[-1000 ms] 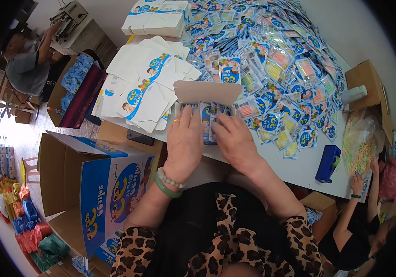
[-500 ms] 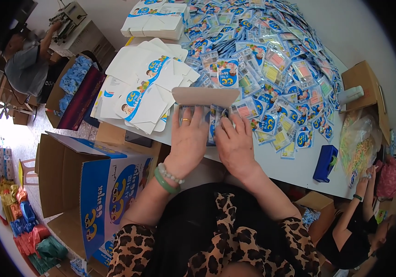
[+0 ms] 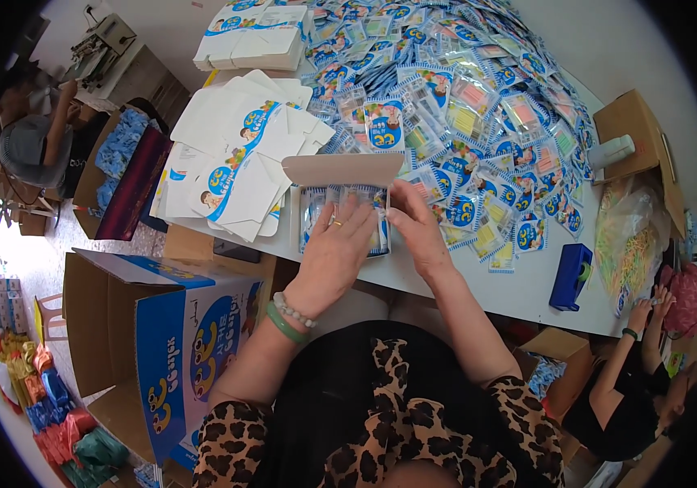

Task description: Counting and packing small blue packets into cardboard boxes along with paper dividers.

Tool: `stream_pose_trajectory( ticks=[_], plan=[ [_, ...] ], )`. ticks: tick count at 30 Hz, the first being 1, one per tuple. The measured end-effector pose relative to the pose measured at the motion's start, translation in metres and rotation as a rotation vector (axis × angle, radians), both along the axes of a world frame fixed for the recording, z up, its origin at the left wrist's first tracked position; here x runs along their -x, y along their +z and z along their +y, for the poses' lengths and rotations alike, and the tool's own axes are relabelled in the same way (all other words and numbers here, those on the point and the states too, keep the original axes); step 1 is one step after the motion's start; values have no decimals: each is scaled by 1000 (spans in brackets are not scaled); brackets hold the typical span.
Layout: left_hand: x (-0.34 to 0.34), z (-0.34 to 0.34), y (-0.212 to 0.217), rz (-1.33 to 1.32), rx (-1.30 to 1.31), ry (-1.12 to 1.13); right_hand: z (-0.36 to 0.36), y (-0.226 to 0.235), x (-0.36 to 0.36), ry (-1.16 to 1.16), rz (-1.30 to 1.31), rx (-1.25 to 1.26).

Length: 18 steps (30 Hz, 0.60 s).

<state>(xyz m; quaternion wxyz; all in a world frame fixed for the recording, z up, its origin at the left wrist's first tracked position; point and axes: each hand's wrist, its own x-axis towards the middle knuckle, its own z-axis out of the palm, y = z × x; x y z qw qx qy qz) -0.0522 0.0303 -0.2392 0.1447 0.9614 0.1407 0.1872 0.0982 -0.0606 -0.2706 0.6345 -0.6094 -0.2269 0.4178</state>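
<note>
A small white carton box [image 3: 343, 170] stands at the table's near edge with its lid flap raised. Small clear-and-blue packets [image 3: 313, 203] fill it. My left hand [image 3: 338, 244] lies over them, fingers stretched flat and pressing on their tops; it wears a ring, a beaded bracelet and a green bangle. At the box's right wall is my right hand [image 3: 419, 228], its fingers extended along the side and thumb apart. A large heap of similar packets [image 3: 462, 122] spreads behind and to the right. Flat white cartons [image 3: 243, 163] lie on the left.
A stack of cartons [image 3: 251, 41] stands at the back left. A blue tape dispenser [image 3: 571, 277] sits on the right, near a bag of colourful sticks [image 3: 633, 236] and a brown box [image 3: 637, 134]. Left below is a large open carton [image 3: 161, 325]. Two other people sit nearby.
My left hand has shifted right over the packets inside the box. My right hand has moved from the packets to the box's right wall.
</note>
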Motion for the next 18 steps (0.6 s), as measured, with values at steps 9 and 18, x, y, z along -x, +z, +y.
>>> stream_pose_trajectory(
  ticks=[9, 18],
  plan=[
    [8, 13, -11, -30, 408, -12, 26, -31, 15, -103, -363, 52],
    [2, 5, 9, -27, 194, -34, 35, -32, 16, -200, -303, 66]
  ],
)
